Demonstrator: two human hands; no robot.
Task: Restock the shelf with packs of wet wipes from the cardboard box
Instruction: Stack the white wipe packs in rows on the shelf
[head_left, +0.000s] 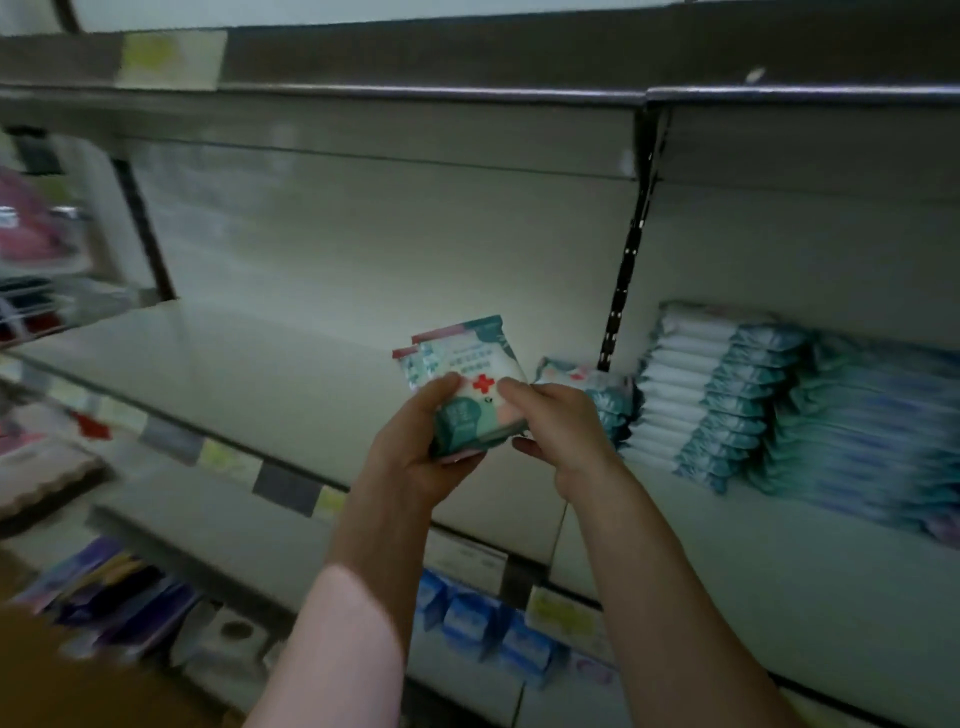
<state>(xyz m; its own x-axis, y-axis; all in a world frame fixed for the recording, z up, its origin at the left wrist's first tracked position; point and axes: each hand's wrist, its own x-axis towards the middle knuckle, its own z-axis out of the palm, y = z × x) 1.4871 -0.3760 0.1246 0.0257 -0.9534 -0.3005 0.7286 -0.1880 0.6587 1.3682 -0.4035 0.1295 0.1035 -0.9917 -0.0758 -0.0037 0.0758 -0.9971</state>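
Both hands hold a small bundle of wet wipe packs (462, 364), white and teal with a red cross, above the pale shelf (218, 364). My left hand (415, 447) grips the bundle from below and the left. My right hand (556, 426) pinches its right edge with thumb and fingers. Just behind my right hand, a few similar packs (597, 389) lie on the shelf near the upright. A long stack of teal and white packs (779, 400) fills the shelf section to the right. The cardboard box is partly visible as a brown blur (62, 670) at the bottom left.
A black slotted upright (628, 260) divides the two shelf sections. Price labels (228, 462) line the shelf's front edge. Blue packages (483, 623) stand on the lower shelf. An upper shelf (415, 98) overhangs. Blurred pink goods (31, 228) hang at the far left.
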